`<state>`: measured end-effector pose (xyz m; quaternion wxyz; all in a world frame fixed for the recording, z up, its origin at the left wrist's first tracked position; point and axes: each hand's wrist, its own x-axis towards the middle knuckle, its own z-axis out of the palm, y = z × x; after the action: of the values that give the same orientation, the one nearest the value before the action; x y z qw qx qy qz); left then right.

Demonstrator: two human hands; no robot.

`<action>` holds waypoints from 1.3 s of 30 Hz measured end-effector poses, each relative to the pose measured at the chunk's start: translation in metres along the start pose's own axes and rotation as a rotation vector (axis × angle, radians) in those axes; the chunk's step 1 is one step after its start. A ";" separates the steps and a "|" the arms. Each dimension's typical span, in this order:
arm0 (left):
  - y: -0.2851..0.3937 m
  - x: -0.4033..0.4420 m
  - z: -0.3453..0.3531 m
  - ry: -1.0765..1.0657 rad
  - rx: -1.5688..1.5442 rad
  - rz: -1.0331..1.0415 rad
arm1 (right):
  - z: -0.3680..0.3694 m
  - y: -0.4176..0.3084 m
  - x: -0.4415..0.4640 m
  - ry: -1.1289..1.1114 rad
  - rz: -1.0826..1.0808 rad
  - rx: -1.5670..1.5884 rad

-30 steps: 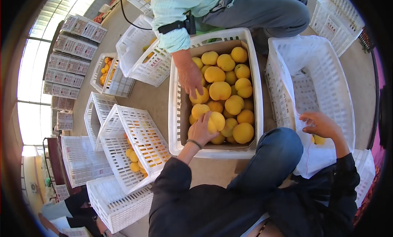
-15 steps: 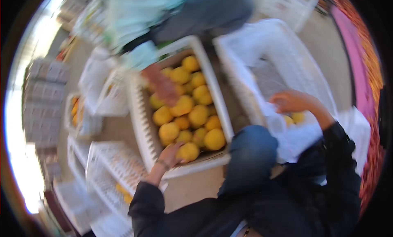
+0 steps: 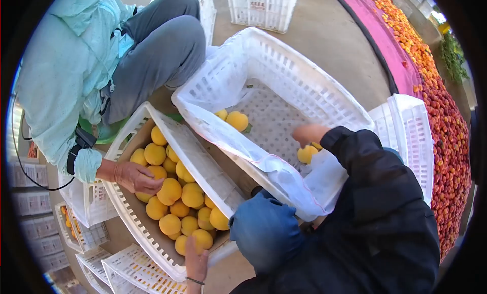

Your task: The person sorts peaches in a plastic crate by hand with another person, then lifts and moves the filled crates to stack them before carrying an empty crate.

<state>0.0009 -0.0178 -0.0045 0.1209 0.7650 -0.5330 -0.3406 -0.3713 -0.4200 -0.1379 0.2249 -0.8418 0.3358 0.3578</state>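
Observation:
Yellow peaches (image 3: 178,208) fill a cardboard-lined white crate (image 3: 133,232). My left hand (image 3: 196,262), with a band at its wrist, is at the crate's near end, fingers and thumb against a yellow peach (image 3: 202,239). My right hand (image 3: 308,134) reaches into a second white crate (image 3: 313,95), which has a thin white plastic liner (image 3: 286,172). That hand is blurred and its fingers are not distinct. Just below it lie a few yellow peaches (image 3: 306,154), partly covered by my sleeve. Another peach (image 3: 237,121) lies toward the left side of the lined crate.
A co-worker's hand (image 3: 136,176) hovers over the full crate from the left. My blue-jeaned knee (image 3: 266,230) stands between the crates. White crates (image 3: 261,7) stand behind, and more crates (image 3: 144,268) at lower left. A heap of red fruit (image 3: 449,162) lines the right.
My view has turned toward the right, bringing the lined crate to the middle. My right hand is farther inside that crate. My left hand remains at the same end of the full crate.

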 end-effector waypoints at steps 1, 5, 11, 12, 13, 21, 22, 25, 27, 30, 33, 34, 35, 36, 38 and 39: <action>0.017 -0.003 0.005 0.076 0.014 -0.057 | 0.010 0.004 0.002 -0.043 0.010 -0.006; 0.026 -0.001 0.015 0.324 0.199 0.027 | 0.002 -0.009 0.001 -0.245 0.039 -0.056; 0.033 0.003 0.007 0.360 0.205 -0.064 | 0.113 0.021 0.050 -0.005 -0.236 0.159; 0.033 0.002 0.004 0.345 0.205 -0.051 | 0.103 0.022 0.048 -0.069 -0.240 0.167; 0.034 0.000 0.001 0.362 0.210 -0.094 | 0.093 0.022 0.047 -0.133 -0.242 0.174; 0.029 -0.005 0.004 0.364 0.149 -0.069 | -0.112 -0.029 -0.022 -0.365 0.300 1.002; 0.030 -0.006 0.004 0.340 0.133 -0.072 | -0.120 -0.017 -0.030 -0.314 0.204 1.221; 0.027 -0.007 0.009 0.398 0.140 -0.078 | -0.170 -0.072 -0.078 -0.107 -0.371 1.411; 0.029 -0.009 0.010 0.433 0.111 -0.093 | -0.205 -0.131 -0.110 -0.122 -0.265 1.478; 0.027 0.003 0.012 0.525 -0.153 -0.052 | -0.221 -0.217 -0.121 -0.221 -0.264 1.425; 0.057 0.019 -0.009 0.630 -0.584 0.113 | -0.212 -0.282 -0.111 -0.499 -0.317 1.306; 0.073 0.021 -0.019 0.675 -0.778 0.198 | -0.209 -0.298 -0.108 -0.587 -0.374 1.223; 0.085 0.024 -0.027 0.695 -0.775 0.193 | -0.204 -0.308 -0.103 -0.631 -0.386 1.187; 0.096 0.030 -0.034 0.699 -0.926 0.278 | -0.199 -0.317 -0.100 -0.678 -0.395 1.150; 0.094 0.031 -0.036 0.713 -1.078 0.365 | -0.195 -0.325 -0.103 -0.674 -0.379 1.054; 0.082 0.036 -0.032 0.724 -1.080 0.328 | -0.195 -0.327 -0.104 -0.656 -0.355 0.981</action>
<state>-0.0315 -0.0886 0.0501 0.7082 0.5720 -0.3230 -0.2588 -0.1000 -0.2789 0.1114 0.7338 -0.5293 0.2292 0.3589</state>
